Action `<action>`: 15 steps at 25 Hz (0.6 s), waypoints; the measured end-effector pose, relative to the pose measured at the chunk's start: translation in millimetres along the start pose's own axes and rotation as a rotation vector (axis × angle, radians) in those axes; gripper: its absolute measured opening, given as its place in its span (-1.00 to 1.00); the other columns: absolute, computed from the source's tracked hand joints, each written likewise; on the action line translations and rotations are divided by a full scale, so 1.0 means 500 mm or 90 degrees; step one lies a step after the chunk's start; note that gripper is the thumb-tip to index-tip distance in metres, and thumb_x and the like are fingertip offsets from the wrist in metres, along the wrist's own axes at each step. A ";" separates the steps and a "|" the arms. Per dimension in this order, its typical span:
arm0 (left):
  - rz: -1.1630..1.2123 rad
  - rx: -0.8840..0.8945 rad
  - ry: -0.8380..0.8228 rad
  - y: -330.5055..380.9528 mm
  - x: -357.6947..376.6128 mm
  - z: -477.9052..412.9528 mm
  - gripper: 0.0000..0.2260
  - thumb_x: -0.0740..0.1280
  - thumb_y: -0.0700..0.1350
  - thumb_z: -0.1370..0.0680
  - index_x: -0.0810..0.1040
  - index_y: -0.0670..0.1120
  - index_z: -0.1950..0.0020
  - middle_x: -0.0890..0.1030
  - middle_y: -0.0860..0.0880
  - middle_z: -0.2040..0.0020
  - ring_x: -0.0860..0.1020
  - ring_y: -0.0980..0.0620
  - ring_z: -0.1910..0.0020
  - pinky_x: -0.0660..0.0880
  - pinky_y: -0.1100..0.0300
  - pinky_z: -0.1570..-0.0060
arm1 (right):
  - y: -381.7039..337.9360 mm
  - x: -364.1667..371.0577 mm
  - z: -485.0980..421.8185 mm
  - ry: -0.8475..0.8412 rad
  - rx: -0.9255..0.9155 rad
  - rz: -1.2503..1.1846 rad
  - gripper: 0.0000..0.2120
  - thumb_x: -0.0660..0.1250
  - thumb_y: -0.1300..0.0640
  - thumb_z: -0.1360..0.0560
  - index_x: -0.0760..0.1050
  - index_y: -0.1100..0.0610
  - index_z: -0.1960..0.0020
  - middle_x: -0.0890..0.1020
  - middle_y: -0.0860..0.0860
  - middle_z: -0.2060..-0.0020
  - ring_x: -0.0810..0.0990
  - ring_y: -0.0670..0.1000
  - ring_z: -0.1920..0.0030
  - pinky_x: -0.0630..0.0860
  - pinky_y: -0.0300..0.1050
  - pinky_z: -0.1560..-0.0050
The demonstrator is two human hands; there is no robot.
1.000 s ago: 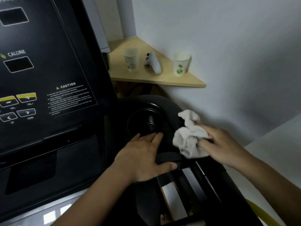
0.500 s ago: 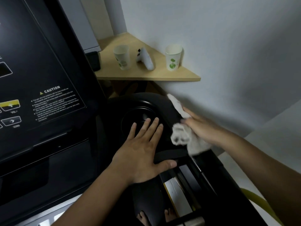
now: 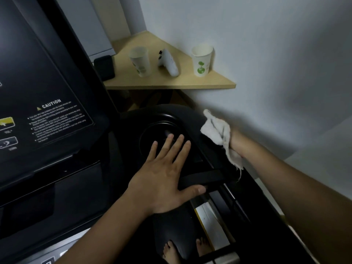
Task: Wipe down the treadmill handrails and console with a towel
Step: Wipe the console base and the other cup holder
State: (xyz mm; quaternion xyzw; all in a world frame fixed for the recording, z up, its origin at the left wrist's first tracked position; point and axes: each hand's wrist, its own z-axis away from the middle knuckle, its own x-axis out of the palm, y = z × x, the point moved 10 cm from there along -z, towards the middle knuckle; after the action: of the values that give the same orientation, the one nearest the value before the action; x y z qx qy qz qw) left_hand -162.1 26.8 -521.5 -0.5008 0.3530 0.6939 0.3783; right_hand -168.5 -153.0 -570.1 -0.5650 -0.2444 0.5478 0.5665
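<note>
Your left hand (image 3: 162,180) lies flat and open on the black plastic of the treadmill's right console wing, fingers straight and spread, their tips reaching over the rim of the round cup holder (image 3: 162,138). The thumb points right along a black crossbar (image 3: 205,178) below the wing. It holds nothing.

Your right hand (image 3: 233,142) is mostly hidden behind the towel (image 3: 217,131), so you cannot see how its fingers lie; the bunched white cloth sits over the hand and is pressed against the outer right edge of the console wing, where the moulding curves down toward the handrail (image 3: 253,189). A frayed corner of the towel hangs below the wrist, and another tip sticks up toward the wall.

To the left, the console (image 3: 47,92) rises as a dark panel with a CAUTION label and yellow and grey buttons at its lower left edge.

Beyond the console wing, a wooden corner shelf (image 3: 190,82) is fixed to the white wall. On it stand two paper cups (image 3: 141,61) with green print, well apart, with a white controller (image 3: 168,62) lying between them and a small black box (image 3: 104,68) at the shelf's left end.

Below, between the treadmill's bars, your bare feet (image 3: 169,250) show on the deck.
</note>
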 end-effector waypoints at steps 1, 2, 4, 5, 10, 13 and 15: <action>0.001 -0.003 0.011 -0.001 -0.003 0.000 -0.07 -0.10 0.55 -0.42 -0.35 0.04 -0.58 -0.37 0.05 -0.58 -0.45 0.05 -0.51 -0.23 -0.10 -0.54 | -0.001 -0.005 0.022 0.038 0.045 0.084 -0.60 0.26 -0.23 -0.40 0.45 -0.07 -0.16 0.56 -0.01 0.05 0.53 0.00 -0.01 0.43 -0.04 -0.14; 0.007 -0.007 0.024 -0.003 -0.007 -0.001 -0.07 -0.08 0.54 -0.43 -0.35 0.04 -0.58 -0.37 0.04 -0.58 -0.45 0.05 -0.51 -0.24 -0.11 -0.53 | -0.012 0.008 0.037 0.042 0.047 0.220 -0.54 0.20 -0.22 -0.47 0.38 -0.09 -0.32 0.56 0.04 -0.11 0.54 0.06 -0.09 0.43 0.01 -0.15; 0.011 -0.002 0.029 -0.003 -0.006 -0.004 -0.06 -0.05 0.54 -0.43 -0.38 0.04 -0.57 -0.37 0.04 -0.58 -0.45 0.05 -0.51 -0.24 -0.11 -0.53 | -0.068 0.044 0.078 0.095 -0.063 0.544 -0.43 0.04 -0.22 -0.55 0.09 -0.09 -0.51 0.27 0.05 -0.46 0.34 0.13 -0.39 0.38 0.08 -0.25; 0.010 -0.002 0.032 -0.003 -0.006 -0.005 -0.06 -0.04 0.54 -0.43 -0.40 0.04 -0.56 -0.38 0.04 -0.57 -0.45 0.05 -0.51 -0.25 -0.11 -0.53 | -0.102 0.054 0.071 0.118 -0.134 0.555 -0.41 0.01 -0.23 -0.53 0.07 -0.10 -0.52 0.20 0.01 -0.49 0.29 0.12 -0.42 0.37 0.10 -0.28; 0.018 -0.008 0.044 -0.003 -0.013 0.001 -0.04 -0.04 0.55 -0.43 -0.44 0.04 -0.54 -0.39 0.04 -0.57 -0.47 0.07 -0.50 -0.24 -0.11 -0.53 | -0.045 0.007 -0.055 0.043 0.034 -0.023 -0.64 0.12 -0.13 -0.57 0.48 -0.01 -0.26 0.47 0.10 -0.36 0.46 0.11 -0.31 0.36 -0.03 -0.34; 0.030 -0.019 0.043 -0.008 -0.017 -0.001 -0.01 -0.02 0.56 -0.41 -0.43 0.02 -0.55 -0.41 0.06 -0.56 -0.49 0.09 -0.49 -0.27 -0.10 -0.53 | 0.016 -0.021 0.024 0.073 0.124 0.022 -0.57 0.01 -0.19 -0.61 0.49 0.00 -0.24 0.54 0.12 -0.27 0.51 0.13 -0.23 0.42 -0.05 -0.24; 0.042 -0.016 0.031 -0.009 -0.012 -0.003 0.00 -0.01 0.56 -0.40 -0.43 0.03 -0.55 -0.41 0.06 -0.56 -0.50 0.10 -0.48 -0.28 -0.09 -0.53 | -0.009 0.005 0.083 0.088 0.131 0.321 -0.32 -0.04 -0.43 -0.45 0.38 0.01 -0.32 0.53 0.08 -0.23 0.53 0.13 -0.19 0.46 0.06 -0.19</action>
State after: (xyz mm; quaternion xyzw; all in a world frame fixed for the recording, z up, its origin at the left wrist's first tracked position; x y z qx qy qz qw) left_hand -156.3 26.5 -516.5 -0.5104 0.3699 0.6979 0.3401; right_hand -203.5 -134.5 -556.9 -0.5831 -0.0001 0.6536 0.4824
